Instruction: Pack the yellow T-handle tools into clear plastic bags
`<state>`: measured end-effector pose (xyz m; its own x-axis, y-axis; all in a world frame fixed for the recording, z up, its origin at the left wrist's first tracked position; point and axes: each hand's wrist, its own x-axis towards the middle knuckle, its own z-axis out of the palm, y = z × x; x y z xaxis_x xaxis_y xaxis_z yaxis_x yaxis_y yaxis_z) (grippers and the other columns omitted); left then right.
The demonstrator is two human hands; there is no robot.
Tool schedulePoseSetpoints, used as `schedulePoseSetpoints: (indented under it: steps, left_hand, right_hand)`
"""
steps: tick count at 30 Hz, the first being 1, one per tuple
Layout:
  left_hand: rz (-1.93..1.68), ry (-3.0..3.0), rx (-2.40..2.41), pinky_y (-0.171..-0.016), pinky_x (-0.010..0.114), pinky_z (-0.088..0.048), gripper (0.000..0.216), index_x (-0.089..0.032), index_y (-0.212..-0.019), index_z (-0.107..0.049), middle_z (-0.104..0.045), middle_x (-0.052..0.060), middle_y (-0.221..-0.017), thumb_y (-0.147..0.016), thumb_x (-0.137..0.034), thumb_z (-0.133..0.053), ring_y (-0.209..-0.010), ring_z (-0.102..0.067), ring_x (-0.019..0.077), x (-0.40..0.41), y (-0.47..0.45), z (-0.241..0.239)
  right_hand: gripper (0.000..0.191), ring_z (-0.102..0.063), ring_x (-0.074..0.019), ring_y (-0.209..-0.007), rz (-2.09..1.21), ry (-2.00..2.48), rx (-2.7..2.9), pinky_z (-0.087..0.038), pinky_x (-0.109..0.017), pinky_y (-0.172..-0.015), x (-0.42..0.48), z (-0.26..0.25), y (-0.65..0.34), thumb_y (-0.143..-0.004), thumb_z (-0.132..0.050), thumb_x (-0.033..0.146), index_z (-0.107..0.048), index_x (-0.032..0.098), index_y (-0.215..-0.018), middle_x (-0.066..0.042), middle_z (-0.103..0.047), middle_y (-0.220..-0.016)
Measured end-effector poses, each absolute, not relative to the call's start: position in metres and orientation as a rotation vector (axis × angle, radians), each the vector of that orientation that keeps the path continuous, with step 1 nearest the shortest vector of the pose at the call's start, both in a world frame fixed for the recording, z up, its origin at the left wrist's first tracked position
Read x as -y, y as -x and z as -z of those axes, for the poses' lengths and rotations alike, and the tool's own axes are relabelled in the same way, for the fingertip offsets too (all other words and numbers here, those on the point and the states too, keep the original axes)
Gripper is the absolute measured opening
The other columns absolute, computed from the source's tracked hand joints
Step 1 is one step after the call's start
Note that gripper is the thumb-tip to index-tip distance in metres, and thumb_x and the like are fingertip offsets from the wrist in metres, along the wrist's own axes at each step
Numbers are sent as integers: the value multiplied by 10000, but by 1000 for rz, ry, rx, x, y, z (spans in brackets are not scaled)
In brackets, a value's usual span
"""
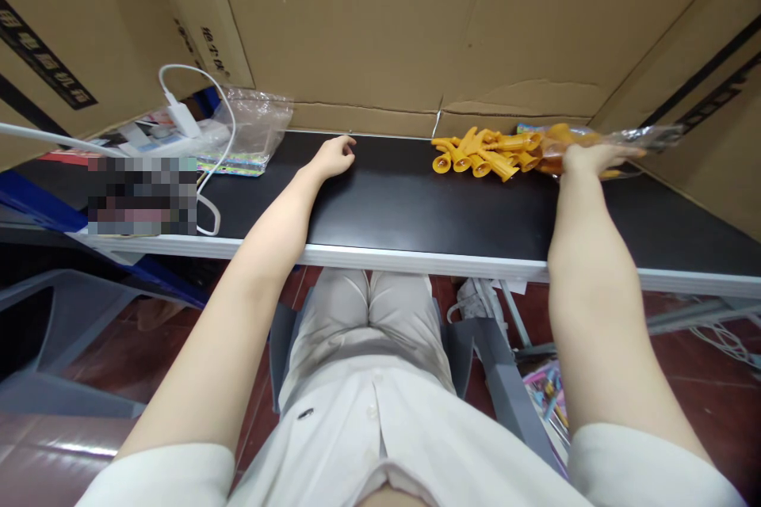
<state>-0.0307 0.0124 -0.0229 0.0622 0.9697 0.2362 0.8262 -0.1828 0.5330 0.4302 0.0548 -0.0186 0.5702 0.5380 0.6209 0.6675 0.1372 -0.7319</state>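
Note:
My left hand [337,158] rests on the black tabletop, its fingers loosely bent and slightly apart, with nothing visible in them. At the right, my right hand [586,161] is on a clear plastic bag [651,139], gripping it; the undersides of the fingers are hidden. Some yellow pieces show through the bag. Just left of it lies a loose pile of yellow hand-shaped finger puppets [484,152], with hollow, flared ends facing me. Between my left hand and the pile is a stretch of black tabletop [392,198].
Cardboard walls [369,24] enclose the table's back and sides. At the left are a white charger [184,119] with its cable, a clear plastic packet [255,127] and a blurred-out patch. A silver edge [416,261] runs along the front. Below right sits a container of colourful items [547,396].

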Motion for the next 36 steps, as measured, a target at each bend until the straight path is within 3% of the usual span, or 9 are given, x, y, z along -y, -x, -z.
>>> schedulePoseSetpoints:
  steps: [4, 6, 9, 12, 16, 22, 25, 31, 36]
  left_hand:
    - [-810, -2085, -1812, -1186, 349, -506, 585, -102, -1481, -675, -780, 142, -1329, -909, -116, -556, -1272, -712, 269, -12, 32, 23]
    - [-813, -2087, -1805, -1185, 339, -506, 587, -106, -1483, -676, -778, 138, -1331, -907, -122, -560, -1276, -711, 265, -13, 33, 24]
    - [-818, -2092, -1802, -1189, 353, -511, 583, -106, -1479, -680, -781, 140, -1331, -909, -122, -558, -1270, -716, 269, -14, 33, 25]
    - [-831, -2092, -1799, -1187, 372, -518, 579, -120, -1457, -699, -787, 138, -1317, -894, -120, -561, -1256, -723, 274, -17, 34, 27]
    - [-839, -2093, -1790, -1188, 370, -521, 547, -146, -1400, -735, -789, 128, -1317, -880, -121, -568, -1261, -723, 276, -18, 35, 28]
    - [-824, -2085, -1824, -1197, 354, -511, 550, -107, -1420, -727, -777, 151, -1344, -896, -119, -562, -1262, -723, 279, -17, 33, 26]
    - [-848, -2051, -1919, -1255, 393, -473, 583, -108, -1468, -691, -736, 170, -1432, -902, -127, -551, -1370, -670, 304, -19, 36, 27]
    - [-850, -1724, -2330, -1375, 632, -281, 787, -88, -1642, -497, -360, 277, -1772, -904, -282, -691, -1675, -313, 467, -15, 54, 23]
    - [-670, -1517, -2499, -1356, 797, -44, 966, -47, -1686, -453, -88, 289, -1870, -864, -477, -725, -1739, 26, 524, -13, 71, 23]
  right_hand:
    - [264, -309, -316, -1655, 94, 1578, 1052, -355, -717, -1206, -10, 18, -387, -964, -708, 256, -753, 228, -1223, -307, -287, -1770]
    - [419, -223, -312, -1713, 58, 1693, 984, -259, -721, -1275, -6, 10, -390, -928, -730, 139, -731, 220, -1338, -303, -206, -1819]
    - [818, -125, -352, -1759, 48, 2031, 743, -21, -654, -1373, -17, -7, -407, -820, -731, -91, -592, 125, -1596, -300, -140, -1845]
    - [909, -90, -375, -1763, 155, 2058, 793, 36, -625, -1391, -26, -19, -415, -743, -776, -148, -588, 95, -1599, -259, -169, -1848]
    - [725, -169, -388, -1749, 274, 1937, 973, -9, -650, -1388, -20, -24, -405, -823, -657, -136, -646, 54, -1522, -244, -288, -1820]
    - [502, -473, -317, -1612, 303, 1657, 1456, -343, -407, -1322, -15, -31, -376, -1010, -535, -30, -633, -19, -1502, -293, -430, -1733]
    - [428, -560, -318, -1510, 346, 1514, 1702, -412, -413, -1272, -19, -28, -355, -1000, -521, -7, -701, 11, -1388, -282, -562, -1613]
    - [499, -594, -447, -1385, 416, 1328, 2291, -476, -642, -1124, -25, -3, -308, -1003, -502, 170, -723, 209, -1448, -185, -660, -1510]
    - [487, -610, -429, -1274, 417, 1200, 2580, -450, -610, -1073, -27, 23, -283, -1019, -439, 235, -797, 180, -1345, -208, -692, -1427]
